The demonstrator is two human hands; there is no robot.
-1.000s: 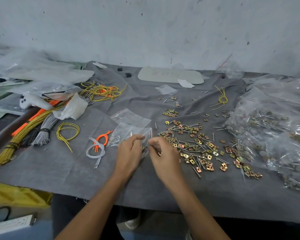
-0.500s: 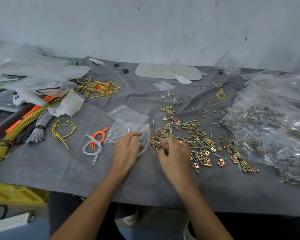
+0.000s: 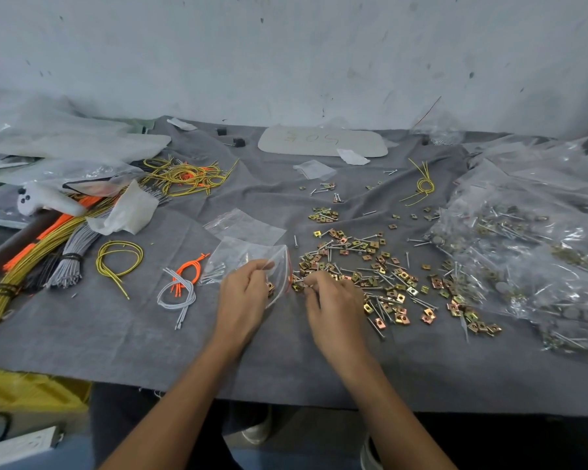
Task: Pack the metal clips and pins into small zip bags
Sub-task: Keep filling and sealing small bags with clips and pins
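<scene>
Left hand point(image 3: 243, 293): fingers gripped the zip bag point(image 3: 248, 254) near its red-striped mouth. The bag lay low on the counter point(image 3: 82, 334) with its mouth turned toward the pile. A few pins and at least one clip showed inside it.

Right hand point(image 3: 333, 300): fingers curled down into the near-left edge of the loose metal clips point(image 3: 370, 266), just beside the bag mouth. Could not tell whether a clip was actually pinched.

Risks, as judged:
- The mouth looked limp and only partly open. A clip could catch on the zip strip and drop back onto the counter.
- Clips and pins point(image 3: 376, 325) lay tangled together. One pinch could drag extra pieces along and spoil the count.
- The bag was unsealed and nearly flat, so contents could slide out if the left grip slackened.
- Pin points could pierce the thin film or prick a fingertip.
- A spare bag point(image 3: 245, 225) lay just behind the one in hand, so a mix-up was possible. The filled bags point(image 3: 523, 249) sat well apart on the right.
</scene>
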